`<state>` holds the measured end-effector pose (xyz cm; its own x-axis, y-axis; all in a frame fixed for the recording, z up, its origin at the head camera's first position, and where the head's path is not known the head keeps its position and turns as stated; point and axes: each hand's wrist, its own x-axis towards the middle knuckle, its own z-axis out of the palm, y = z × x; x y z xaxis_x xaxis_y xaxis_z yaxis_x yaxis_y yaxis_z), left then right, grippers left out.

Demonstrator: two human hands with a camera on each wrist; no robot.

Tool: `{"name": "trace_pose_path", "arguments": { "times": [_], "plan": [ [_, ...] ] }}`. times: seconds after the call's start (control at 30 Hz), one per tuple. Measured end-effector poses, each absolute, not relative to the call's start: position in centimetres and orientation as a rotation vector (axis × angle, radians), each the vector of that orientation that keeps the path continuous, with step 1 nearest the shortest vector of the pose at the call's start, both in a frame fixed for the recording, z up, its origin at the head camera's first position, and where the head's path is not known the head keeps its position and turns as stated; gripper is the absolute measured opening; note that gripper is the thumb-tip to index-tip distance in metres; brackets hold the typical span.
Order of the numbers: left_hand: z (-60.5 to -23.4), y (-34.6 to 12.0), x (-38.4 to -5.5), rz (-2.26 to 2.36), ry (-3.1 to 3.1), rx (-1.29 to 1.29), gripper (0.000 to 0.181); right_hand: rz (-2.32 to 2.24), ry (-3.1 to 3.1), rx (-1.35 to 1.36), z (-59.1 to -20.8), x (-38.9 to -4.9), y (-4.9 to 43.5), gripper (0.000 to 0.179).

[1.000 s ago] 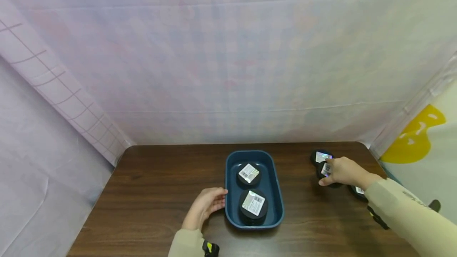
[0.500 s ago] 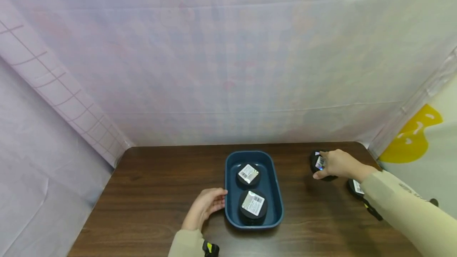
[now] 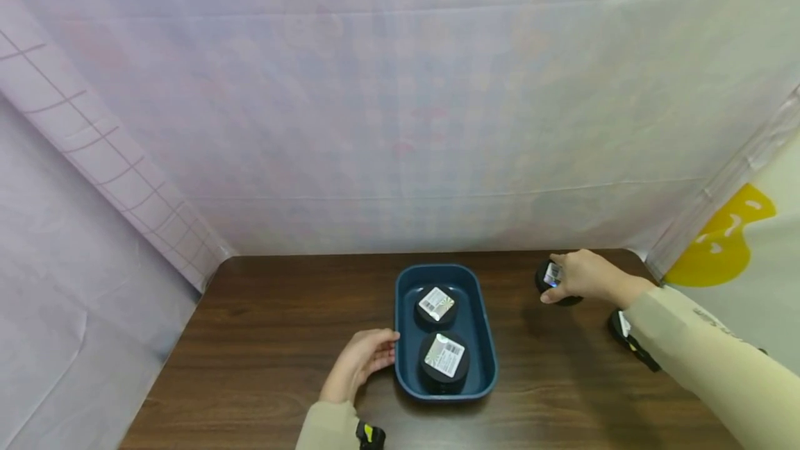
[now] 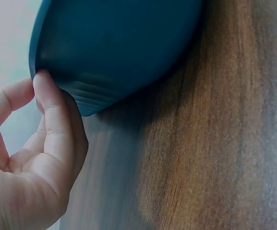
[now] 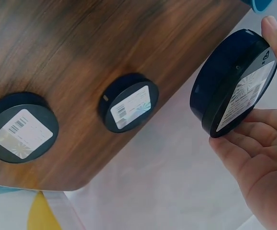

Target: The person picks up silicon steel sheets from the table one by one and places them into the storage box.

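nearest the head camera, a beige left sleeve (image 3: pixel 328 426) and a dark, yellow-marked wristband (image 3: pixel 371 435). just ahead, pinching the left rim of a blue tray (image 3: pixel 473 314) lightly between thumb and bent fingertips: the left hand (image 3: pixel 361 356). inside the tray, one behind the other: a near round container (image 3: pixel 444 367) and a far round container (image 3: pixel 431 318), both black, lying flat and topped with pale barcoded labels.

off to the right, on the brown wooden surface (image 3: pixel 281 325), partly hidden by the right sleeve (image 3: pixel 687 346): a black side container (image 3: pixel 616 328). farther back, beyond the tray: the right hand (image 3: pixel 584 276), parted only as wide as a held black container (image 5: pixel 236 84), with thumb on one side and fingers on the other. tilted in the grip, labelled face on show in the right wrist view, and seemingly raised off the surface. in that same view, resting by the surface's edge: another labelled container (image 5: pixel 128 103).

at the back, pale, faintly checked cloth (image 3: pixel 400 123), with a yellow patch (image 3: pixel 712 255) at far right.
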<state>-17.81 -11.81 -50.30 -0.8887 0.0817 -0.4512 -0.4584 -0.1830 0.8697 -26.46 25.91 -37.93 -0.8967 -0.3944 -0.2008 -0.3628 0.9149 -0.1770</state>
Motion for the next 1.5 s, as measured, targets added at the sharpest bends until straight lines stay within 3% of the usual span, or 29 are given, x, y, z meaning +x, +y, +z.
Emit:
{"name": "trace_pose_path", "arguments": {
  "times": [1.5],
  "plan": [
    [-50.1,-11.4,-17.7,2.142,1.74,-0.405,0.01,-0.189,2.822,-0.813,-37.1,-27.5,17.3,0.098]
  ]
}}
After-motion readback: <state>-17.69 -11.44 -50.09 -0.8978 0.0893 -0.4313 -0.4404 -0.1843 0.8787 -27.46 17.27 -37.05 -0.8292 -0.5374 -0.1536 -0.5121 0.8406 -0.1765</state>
